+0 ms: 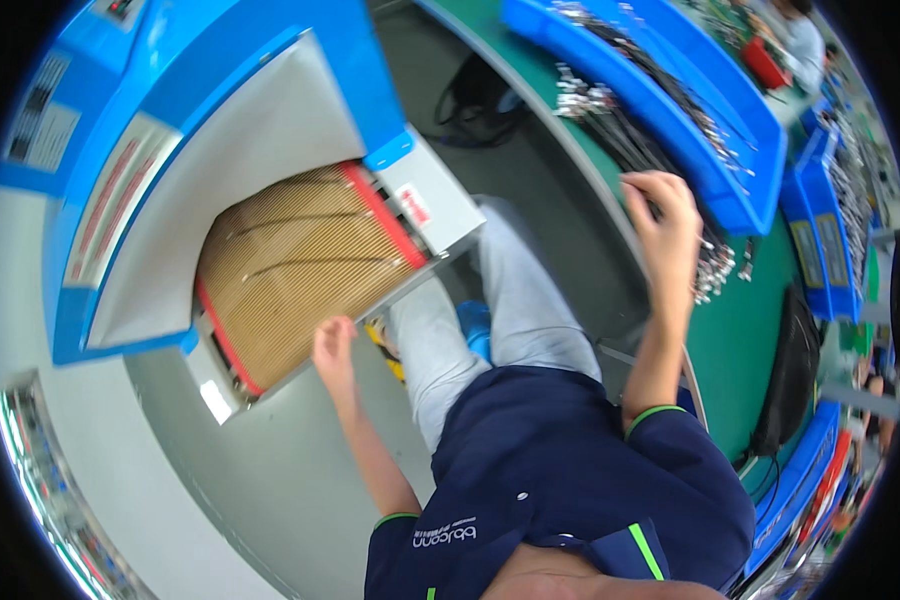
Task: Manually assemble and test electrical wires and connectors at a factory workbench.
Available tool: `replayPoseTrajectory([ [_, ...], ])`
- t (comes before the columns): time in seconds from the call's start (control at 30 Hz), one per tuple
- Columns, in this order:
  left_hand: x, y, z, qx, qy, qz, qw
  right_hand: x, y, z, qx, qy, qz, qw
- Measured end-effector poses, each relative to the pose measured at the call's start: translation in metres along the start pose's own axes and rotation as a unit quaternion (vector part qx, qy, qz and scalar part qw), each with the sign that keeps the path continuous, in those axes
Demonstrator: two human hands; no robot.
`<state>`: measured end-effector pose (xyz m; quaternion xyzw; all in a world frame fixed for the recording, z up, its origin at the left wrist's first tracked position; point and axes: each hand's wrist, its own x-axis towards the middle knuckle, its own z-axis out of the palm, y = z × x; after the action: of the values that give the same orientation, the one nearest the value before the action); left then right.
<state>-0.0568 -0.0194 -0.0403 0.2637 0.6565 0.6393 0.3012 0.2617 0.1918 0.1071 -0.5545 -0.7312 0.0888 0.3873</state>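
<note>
My right hand (665,215) is over a bundle of black cables (625,140) with silvery metal ends on the green tabletop. Its fingers are curled in among the cables, and what they pinch is hidden. My left hand (334,345) hangs near the front edge of a conveyor belt (290,295), its fingers loosely bent and somewhat blurred. I see nothing in it. Two thin dark cables lie apart across the brown ribbed belt: an upper cable (300,222) and a lower cable (315,262).
A blue machine hood (365,75) with a pale curtain (270,130) covers the belt's far side. Blue trays (765,185) of cables stand at the right. A black pouch (788,370) lies on the green table (735,350). Another person (800,45) sits at the far right.
</note>
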Motion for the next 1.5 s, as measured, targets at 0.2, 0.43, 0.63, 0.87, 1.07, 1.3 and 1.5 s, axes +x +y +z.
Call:
replayPoseTrajectory([
  [0.2,0.095,0.025,-0.107,0.316,0.108,0.128,0.934,-0.033,-0.031,0.031,0.097,-0.157,-0.034,0.982],
  [0.43,0.155,0.027,-0.13,0.434,-0.036,0.128,0.891,-0.062,-0.079,0.15,0.187,-0.242,-0.2,0.931],
  [0.63,0.173,0.018,-0.131,0.444,-0.072,0.122,0.885,-0.069,-0.117,0.223,0.119,-0.27,-0.216,0.931],
  [0.87,0.18,0.015,-0.132,0.475,-0.086,0.11,0.869,-0.077,-0.126,0.25,0.004,-0.287,-0.208,0.935],
  [1.07,0.185,0.016,-0.133,0.492,-0.097,0.12,0.857,-0.082,-0.125,0.263,-0.028,-0.27,-0.227,0.935],
  [1.3,0.188,0.007,-0.137,0.473,-0.105,0.121,0.867,-0.083,-0.128,0.266,-0.054,-0.274,-0.216,0.936],
  [1.5,0.191,-0.001,-0.15,0.457,-0.11,0.153,0.869,-0.083,-0.131,0.267,-0.068,-0.278,-0.221,0.932],
])
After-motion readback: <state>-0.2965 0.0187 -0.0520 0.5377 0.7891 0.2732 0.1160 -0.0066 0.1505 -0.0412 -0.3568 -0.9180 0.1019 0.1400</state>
